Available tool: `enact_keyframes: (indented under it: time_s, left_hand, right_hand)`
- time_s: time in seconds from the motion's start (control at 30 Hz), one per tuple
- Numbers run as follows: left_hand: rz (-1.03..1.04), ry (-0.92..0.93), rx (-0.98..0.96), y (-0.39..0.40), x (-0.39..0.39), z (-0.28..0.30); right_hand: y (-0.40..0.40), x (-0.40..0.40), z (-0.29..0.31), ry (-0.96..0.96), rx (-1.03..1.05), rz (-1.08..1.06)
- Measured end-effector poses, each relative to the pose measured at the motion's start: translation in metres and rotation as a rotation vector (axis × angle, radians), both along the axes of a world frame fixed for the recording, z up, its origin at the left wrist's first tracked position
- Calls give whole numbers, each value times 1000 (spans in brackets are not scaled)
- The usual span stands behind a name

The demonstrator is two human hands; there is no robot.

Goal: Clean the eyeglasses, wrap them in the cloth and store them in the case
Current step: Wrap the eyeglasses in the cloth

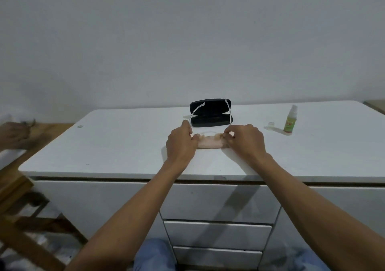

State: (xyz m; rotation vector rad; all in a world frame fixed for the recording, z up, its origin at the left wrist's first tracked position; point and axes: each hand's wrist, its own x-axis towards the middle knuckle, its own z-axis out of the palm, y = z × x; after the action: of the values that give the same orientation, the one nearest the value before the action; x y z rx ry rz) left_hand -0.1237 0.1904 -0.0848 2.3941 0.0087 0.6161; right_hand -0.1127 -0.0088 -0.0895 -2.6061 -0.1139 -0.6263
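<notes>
Clear-framed eyeglasses [208, 133] lie with their front on a pale pink cloth [209, 143] at the middle of the white tabletop [125, 145]. Their thin temples stick up and away toward the open black case [210, 112] just behind. My left hand [180, 144] pinches the left end of the frame and cloth. My right hand [244, 141] pinches the right end. The lenses are mostly hidden by my fingers and the cloth.
A green spray bottle [290, 120] stands at the right, its clear cap [270, 123] beside it. White drawers [218, 204] face me under the top. A wooden chair [25, 208] stands at the left. Another person's hand [12, 135] shows at the far left edge.
</notes>
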Motion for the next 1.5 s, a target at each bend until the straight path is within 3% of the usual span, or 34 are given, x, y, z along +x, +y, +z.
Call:
enact_keyframes:
  time_s: [0.23, 0.43, 0.77, 1.1, 1.27, 1.4, 1.5]
  left_hand:
    - [-24, -77, -52, 3, -1, 1]
    - [-33, -180, -48, 12, -4, 2]
    - [-184, -150, -108, 28, 7, -5]
    - [-411, 147, 256, 35, 21, 1]
    - [-408, 158, -27, 43, 28, -3]
    - [-443, 273, -495, 49, 31, -2]
    - [-445, 328, -576, 54, 34, 1]
  right_hand:
    - [-4, -8, 3, -291, 196, -40]
    - [-9, -9, 9, -184, 292, 19]
    - [-9, -5, 8, -93, 342, 50]
    - [-7, 2, 15, -72, 347, 102]
    - [-7, 5, 17, -42, 345, 131]
    - [-3, 7, 20, 17, 226, 207]
    - [3, 9, 23, 96, 61, 237]
